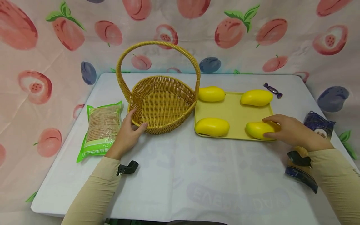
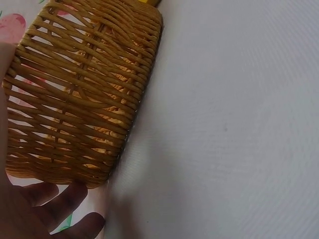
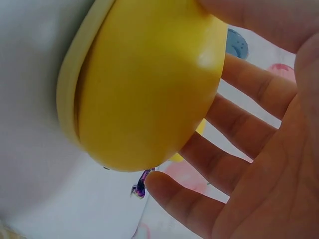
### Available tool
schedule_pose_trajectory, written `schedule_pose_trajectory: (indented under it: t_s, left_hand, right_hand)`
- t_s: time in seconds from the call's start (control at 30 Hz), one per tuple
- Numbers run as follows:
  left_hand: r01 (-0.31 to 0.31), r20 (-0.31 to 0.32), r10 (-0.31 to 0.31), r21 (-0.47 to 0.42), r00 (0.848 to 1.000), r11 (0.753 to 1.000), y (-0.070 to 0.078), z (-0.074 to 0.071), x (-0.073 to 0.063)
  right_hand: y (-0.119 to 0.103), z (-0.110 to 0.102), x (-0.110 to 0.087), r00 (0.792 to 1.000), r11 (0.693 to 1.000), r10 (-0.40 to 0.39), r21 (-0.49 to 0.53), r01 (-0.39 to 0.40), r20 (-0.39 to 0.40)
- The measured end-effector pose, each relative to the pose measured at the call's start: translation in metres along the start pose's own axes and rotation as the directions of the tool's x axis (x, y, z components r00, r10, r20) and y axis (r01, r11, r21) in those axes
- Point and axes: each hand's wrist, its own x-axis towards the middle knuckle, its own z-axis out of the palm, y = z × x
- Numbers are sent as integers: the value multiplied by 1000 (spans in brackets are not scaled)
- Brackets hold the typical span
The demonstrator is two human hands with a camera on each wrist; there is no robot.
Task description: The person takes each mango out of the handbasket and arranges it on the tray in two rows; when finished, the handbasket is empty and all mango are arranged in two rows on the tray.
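Note:
A golden wicker basket [image 1: 160, 109] with a tall arched handle stands upright on the white table, its inside bare. My left hand [image 1: 127, 136] holds its near left corner, fingers at the rim and thumb against the front wall. In the left wrist view the fingertips [image 2: 75, 194] touch the woven side. To the right lies a yellow tray [image 1: 236, 115] with several yellow mangoes, one near each corner. My right hand [image 1: 289, 129] grips the near right mango [image 1: 257, 129], thumb on the near side and fingers on the far side. That mango still lies on the tray.
A green-edged bag of brown food [image 1: 104, 128] lies left of the basket. A purple wrapped candy [image 1: 272, 90] is behind the tray. Right of it lies a dark blue packet [image 1: 319, 125], and another packet [image 1: 301, 178] is partly under my right forearm. A fruit-print cloth hangs behind.

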Motion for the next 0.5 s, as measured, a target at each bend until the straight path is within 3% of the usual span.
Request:
schedule_pose_trajectory:
  t_s: [0.27,0.5]
  left_hand:
    - [7,-3,-7,29,1000,1000,2,-3,0]
    - [13,-67,2,215,998,977,11,-16,0]
  right_hand:
    - [-3,-4,-3,1000,1000,14,21,-14,11]
    - [-8,-14,-3,998,1000,-7,-17,6,-54]
